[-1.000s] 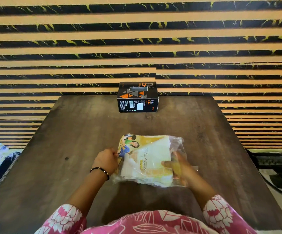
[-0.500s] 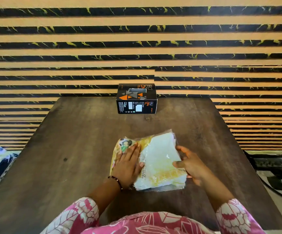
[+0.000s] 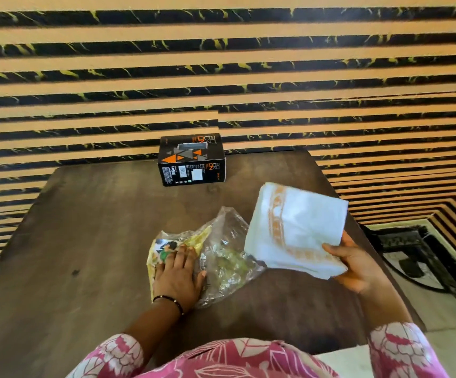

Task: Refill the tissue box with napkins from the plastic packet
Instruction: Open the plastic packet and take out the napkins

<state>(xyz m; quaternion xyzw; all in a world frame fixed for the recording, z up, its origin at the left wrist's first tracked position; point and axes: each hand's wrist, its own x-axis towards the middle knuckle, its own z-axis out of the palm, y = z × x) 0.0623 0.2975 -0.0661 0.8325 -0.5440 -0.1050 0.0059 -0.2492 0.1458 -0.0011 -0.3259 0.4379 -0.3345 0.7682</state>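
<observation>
Striped panelling in tan and black fills the wall behind a dark wooden worktop. On it the left hand lies flat, fingers spread and together with the palm pressing down the printed end of the plastic packet — the clear, crumpled rest of the packet spills out just to that hand's right, looking emptied. The right hand is raised off the worktop and clamped on a stack of napkins, thumb on top and fingers underneath; the white stack with its orange border juts up and away from this hand, its lower edge near the packet. Well beyond both hands, at the far edge, stands the black tissue box — untouched, slot on top.
</observation>
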